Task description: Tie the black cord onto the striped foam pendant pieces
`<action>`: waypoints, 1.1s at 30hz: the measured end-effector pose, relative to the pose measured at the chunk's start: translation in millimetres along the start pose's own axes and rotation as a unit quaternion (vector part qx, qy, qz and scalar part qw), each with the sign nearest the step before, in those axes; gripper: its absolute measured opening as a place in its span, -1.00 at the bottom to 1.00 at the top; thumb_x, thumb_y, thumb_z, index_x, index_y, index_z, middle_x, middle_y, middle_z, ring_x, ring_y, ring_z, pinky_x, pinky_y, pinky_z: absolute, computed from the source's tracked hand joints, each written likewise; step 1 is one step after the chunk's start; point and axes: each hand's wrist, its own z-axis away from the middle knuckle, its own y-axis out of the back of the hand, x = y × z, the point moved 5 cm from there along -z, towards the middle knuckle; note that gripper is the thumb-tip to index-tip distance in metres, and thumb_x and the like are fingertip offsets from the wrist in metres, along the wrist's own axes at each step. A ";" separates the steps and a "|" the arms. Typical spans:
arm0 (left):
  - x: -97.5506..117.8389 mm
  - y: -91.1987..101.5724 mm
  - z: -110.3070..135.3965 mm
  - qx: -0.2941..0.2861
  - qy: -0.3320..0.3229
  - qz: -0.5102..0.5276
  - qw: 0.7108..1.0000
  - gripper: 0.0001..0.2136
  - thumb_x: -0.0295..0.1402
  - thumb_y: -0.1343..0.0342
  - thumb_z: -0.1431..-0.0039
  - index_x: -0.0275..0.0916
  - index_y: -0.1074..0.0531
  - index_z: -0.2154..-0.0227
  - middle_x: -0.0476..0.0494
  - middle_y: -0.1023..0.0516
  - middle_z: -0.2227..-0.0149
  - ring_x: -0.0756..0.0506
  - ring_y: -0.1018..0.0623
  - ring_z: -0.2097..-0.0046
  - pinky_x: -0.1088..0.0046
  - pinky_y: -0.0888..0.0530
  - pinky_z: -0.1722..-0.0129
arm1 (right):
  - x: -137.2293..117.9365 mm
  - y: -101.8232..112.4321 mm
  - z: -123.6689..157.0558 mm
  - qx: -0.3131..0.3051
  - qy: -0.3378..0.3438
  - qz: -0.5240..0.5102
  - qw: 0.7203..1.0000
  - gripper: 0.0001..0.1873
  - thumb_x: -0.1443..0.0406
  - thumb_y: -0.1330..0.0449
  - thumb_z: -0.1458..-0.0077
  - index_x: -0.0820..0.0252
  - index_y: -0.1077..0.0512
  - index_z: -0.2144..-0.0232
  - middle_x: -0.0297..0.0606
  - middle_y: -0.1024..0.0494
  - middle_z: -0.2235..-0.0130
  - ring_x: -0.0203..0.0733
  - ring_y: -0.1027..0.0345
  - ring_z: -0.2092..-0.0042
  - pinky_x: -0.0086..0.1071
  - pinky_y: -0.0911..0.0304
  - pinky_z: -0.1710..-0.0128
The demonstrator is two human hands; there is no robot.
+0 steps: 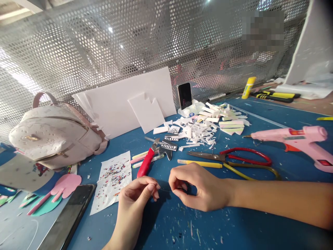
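Note:
My left hand is closed in a pinch, thumb against the fingertips, low above the blue table. Facing it across a small gap, my right hand has its thumb and forefinger curled together. A faint thin thread seems to run between the two pinches; its ends are hidden in the fingers. Left of my left hand lies a white paper sheet scattered with tiny coloured bits. A red-handled cutter rests just beyond it. Beyond my right hand are a yellow pen and scissors with red and yellow handles.
White foam scraps are heaped mid-table before a standing phone and white boards. A pink glue gun lies at right. At left are a backpack, a dark phone and pink cut-outs.

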 end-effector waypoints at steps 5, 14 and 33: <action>4.6 -1.9 2.3 0.000 -0.032 -0.030 0.999 -0.91 -0.35 -0.31 -0.10 -0.26 -0.61 0.44 -0.04 -0.54 0.46 0.04 -0.47 0.48 0.58 -0.44 0.43 | 0.1 1.7 -2.4 0.005 -0.020 0.013 1.000 -0.90 0.42 -0.16 -0.06 0.17 -0.30 0.36 -0.46 -0.36 0.45 -0.41 -0.13 0.47 -0.48 -0.10 0.45; 14.1 -9.8 11.8 0.008 -0.060 -0.113 0.992 -0.93 -0.40 -0.28 -0.09 -0.22 -0.60 0.48 -0.04 -0.52 0.46 0.02 -0.47 0.49 0.54 -0.43 0.45 | -1.0 -0.6 -2.0 0.000 0.007 0.017 1.000 -0.87 0.44 -0.17 -0.03 0.17 -0.30 0.36 -0.44 -0.40 0.45 -0.39 -0.16 0.47 -0.48 -0.10 0.46; 11.8 -1.7 6.0 0.029 -0.058 -0.134 0.989 -0.97 -0.39 -0.31 -0.09 -0.18 -0.64 0.39 -0.05 -0.61 0.47 0.00 -0.52 0.46 0.58 -0.48 0.46 | -0.7 -3.8 -3.2 -0.024 -0.013 0.064 0.998 -0.90 0.45 -0.16 -0.06 0.18 -0.32 0.38 -0.42 -0.40 0.44 -0.37 -0.21 0.45 -0.45 -0.10 0.44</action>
